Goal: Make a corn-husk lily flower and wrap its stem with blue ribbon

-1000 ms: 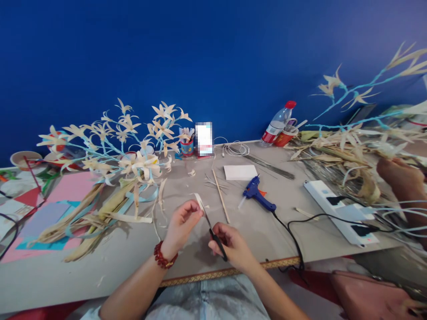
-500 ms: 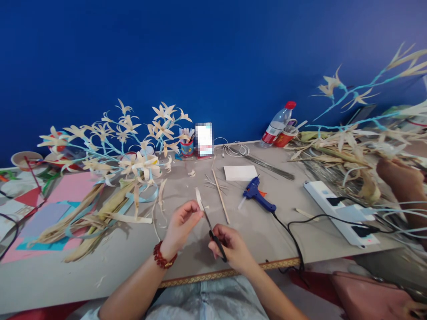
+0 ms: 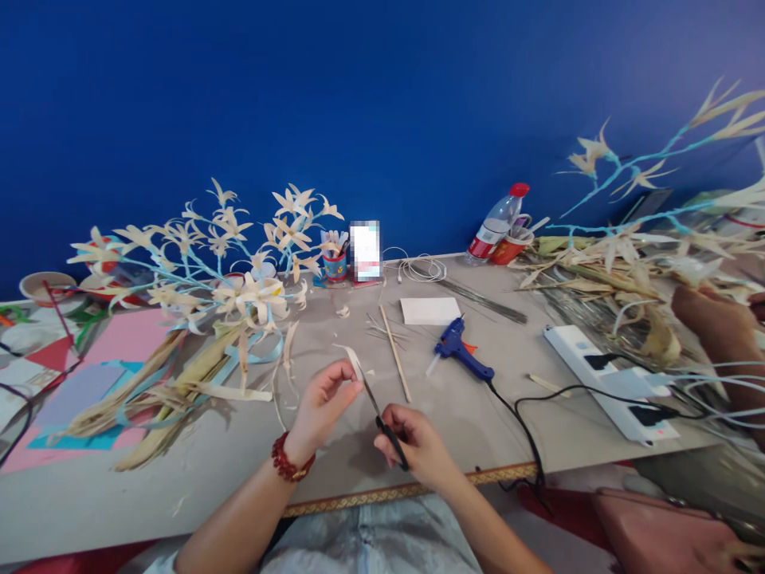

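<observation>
My left hand (image 3: 327, 399), with a red bead bracelet on its wrist, pinches a pale strip of husk (image 3: 350, 357). The strip's narrow tip curls away to the left above the fingertips. In my right hand (image 3: 412, 438) are black-handled scissors (image 3: 390, 437), their blades pointing up and left against the strip. Just beyond the hands lie a thin wooden stick (image 3: 395, 351) and several short wires (image 3: 386, 328). To the right of these rests a blue glue gun (image 3: 463, 348), with a white card (image 3: 430, 310) behind it.
Husk flowers on blue stems (image 3: 221, 271) stand at left, near dried husks (image 3: 197, 375) and coloured paper (image 3: 128, 335). At right are a power strip (image 3: 603, 383), a bottle (image 3: 495, 227) and another person's hand (image 3: 711, 319). A phone (image 3: 366, 249) stands against the wall.
The strip's tip, upright before, now bends over to the left along the scissor blades. Both my hands stay almost in place. The other person's hand has shifted slightly.
</observation>
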`<action>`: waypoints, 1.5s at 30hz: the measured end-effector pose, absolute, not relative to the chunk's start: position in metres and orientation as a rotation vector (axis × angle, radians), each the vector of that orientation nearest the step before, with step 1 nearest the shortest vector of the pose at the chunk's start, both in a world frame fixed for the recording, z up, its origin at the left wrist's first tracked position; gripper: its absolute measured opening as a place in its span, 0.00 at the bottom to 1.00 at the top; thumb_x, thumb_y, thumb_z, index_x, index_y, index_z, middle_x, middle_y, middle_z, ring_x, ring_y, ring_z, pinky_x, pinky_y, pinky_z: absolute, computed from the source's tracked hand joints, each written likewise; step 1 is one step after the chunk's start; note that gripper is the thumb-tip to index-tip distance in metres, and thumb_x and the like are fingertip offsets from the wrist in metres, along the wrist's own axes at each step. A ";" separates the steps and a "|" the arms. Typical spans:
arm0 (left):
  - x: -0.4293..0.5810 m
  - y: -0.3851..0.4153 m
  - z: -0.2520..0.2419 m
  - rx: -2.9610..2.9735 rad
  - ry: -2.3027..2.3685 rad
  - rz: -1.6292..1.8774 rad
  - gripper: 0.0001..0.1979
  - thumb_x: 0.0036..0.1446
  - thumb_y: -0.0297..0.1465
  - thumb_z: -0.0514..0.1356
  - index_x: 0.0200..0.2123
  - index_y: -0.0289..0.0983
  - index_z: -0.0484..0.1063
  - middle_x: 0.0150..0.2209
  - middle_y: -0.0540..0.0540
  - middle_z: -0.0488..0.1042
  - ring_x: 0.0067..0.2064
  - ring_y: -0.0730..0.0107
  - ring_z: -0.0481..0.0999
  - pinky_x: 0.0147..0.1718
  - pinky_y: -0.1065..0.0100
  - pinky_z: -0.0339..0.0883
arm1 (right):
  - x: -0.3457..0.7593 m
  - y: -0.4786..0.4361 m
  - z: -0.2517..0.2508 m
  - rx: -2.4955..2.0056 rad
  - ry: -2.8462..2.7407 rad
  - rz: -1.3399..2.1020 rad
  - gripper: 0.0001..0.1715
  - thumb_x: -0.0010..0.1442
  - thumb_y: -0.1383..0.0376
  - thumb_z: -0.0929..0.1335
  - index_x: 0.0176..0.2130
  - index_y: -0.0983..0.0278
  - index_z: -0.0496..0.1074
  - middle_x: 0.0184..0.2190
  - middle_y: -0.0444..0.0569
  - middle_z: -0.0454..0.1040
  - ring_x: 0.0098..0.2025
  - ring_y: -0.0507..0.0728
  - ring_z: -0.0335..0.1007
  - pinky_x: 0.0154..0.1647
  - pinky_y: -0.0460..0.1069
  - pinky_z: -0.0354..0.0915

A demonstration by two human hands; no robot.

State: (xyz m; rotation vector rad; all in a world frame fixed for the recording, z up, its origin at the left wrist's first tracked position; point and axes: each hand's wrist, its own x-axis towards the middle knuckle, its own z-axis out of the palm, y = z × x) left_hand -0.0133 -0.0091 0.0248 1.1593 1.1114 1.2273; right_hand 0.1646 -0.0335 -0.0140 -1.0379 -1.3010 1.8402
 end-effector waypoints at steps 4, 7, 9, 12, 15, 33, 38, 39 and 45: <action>-0.015 -0.009 0.024 1.188 1.114 1.208 0.06 0.54 0.33 0.62 0.29 0.37 0.69 0.34 0.47 0.73 0.37 0.66 0.68 0.38 0.68 0.60 | 0.166 -0.034 -0.015 -1.044 -1.337 1.833 0.28 0.49 0.47 0.73 0.25 0.62 0.57 0.16 0.35 0.59 0.16 0.46 0.55 0.17 0.42 0.51; -0.016 -0.009 0.025 1.189 1.116 1.200 0.07 0.54 0.33 0.62 0.29 0.37 0.69 0.34 0.46 0.73 0.37 0.66 0.68 0.38 0.68 0.60 | 0.167 -0.035 -0.015 -1.055 -1.342 1.814 0.28 0.49 0.46 0.72 0.25 0.61 0.56 0.16 0.35 0.58 0.16 0.46 0.53 0.17 0.42 0.51; -0.016 -0.009 0.026 1.192 1.119 1.195 0.07 0.53 0.34 0.63 0.28 0.37 0.69 0.34 0.46 0.73 0.37 0.66 0.69 0.38 0.68 0.61 | 0.167 -0.035 -0.015 -1.067 -1.350 1.802 0.28 0.50 0.46 0.72 0.24 0.61 0.56 0.15 0.35 0.57 0.16 0.46 0.52 0.17 0.43 0.50; -0.017 -0.009 0.027 1.194 1.126 1.192 0.08 0.52 0.35 0.63 0.28 0.37 0.70 0.34 0.45 0.73 0.37 0.65 0.69 0.37 0.68 0.61 | 0.168 -0.035 -0.014 -1.076 -1.365 1.796 0.28 0.50 0.46 0.72 0.24 0.61 0.56 0.16 0.35 0.56 0.16 0.46 0.50 0.17 0.43 0.49; -0.018 -0.008 0.027 1.205 1.123 1.185 0.08 0.52 0.34 0.63 0.28 0.37 0.70 0.34 0.45 0.73 0.37 0.65 0.69 0.38 0.67 0.61 | 0.170 -0.034 -0.013 -1.070 -1.378 1.798 0.28 0.50 0.46 0.72 0.24 0.61 0.56 0.16 0.35 0.56 0.16 0.46 0.50 0.17 0.43 0.49; -0.015 -0.008 0.031 1.307 1.134 1.230 0.12 0.57 0.35 0.60 0.23 0.38 0.70 0.31 0.45 0.73 0.39 0.61 0.70 0.39 0.66 0.60 | 0.174 -0.035 -0.013 -1.074 -1.454 1.778 0.29 0.49 0.44 0.72 0.24 0.61 0.56 0.16 0.36 0.55 0.17 0.47 0.51 0.18 0.44 0.46; -0.015 -0.008 0.031 1.321 1.134 1.217 0.13 0.56 0.36 0.60 0.22 0.38 0.71 0.30 0.45 0.73 0.41 0.59 0.71 0.40 0.65 0.61 | 0.177 -0.035 -0.015 -1.080 -1.480 1.758 0.29 0.49 0.44 0.71 0.23 0.61 0.56 0.16 0.36 0.54 0.17 0.47 0.49 0.18 0.44 0.45; -0.016 -0.008 0.032 1.330 1.133 1.213 0.13 0.56 0.37 0.60 0.22 0.38 0.71 0.30 0.44 0.73 0.41 0.58 0.71 0.39 0.65 0.61 | 0.177 -0.035 -0.016 -1.083 -1.488 1.749 0.29 0.49 0.44 0.71 0.23 0.61 0.56 0.16 0.36 0.54 0.18 0.47 0.49 0.18 0.44 0.45; -0.016 -0.007 0.032 1.401 1.125 1.199 0.13 0.57 0.36 0.58 0.22 0.38 0.70 0.30 0.44 0.72 0.41 0.58 0.71 0.39 0.64 0.61 | 0.177 -0.035 -0.016 -1.072 -1.490 1.753 0.31 0.49 0.42 0.71 0.23 0.61 0.55 0.16 0.36 0.54 0.17 0.47 0.49 0.18 0.44 0.44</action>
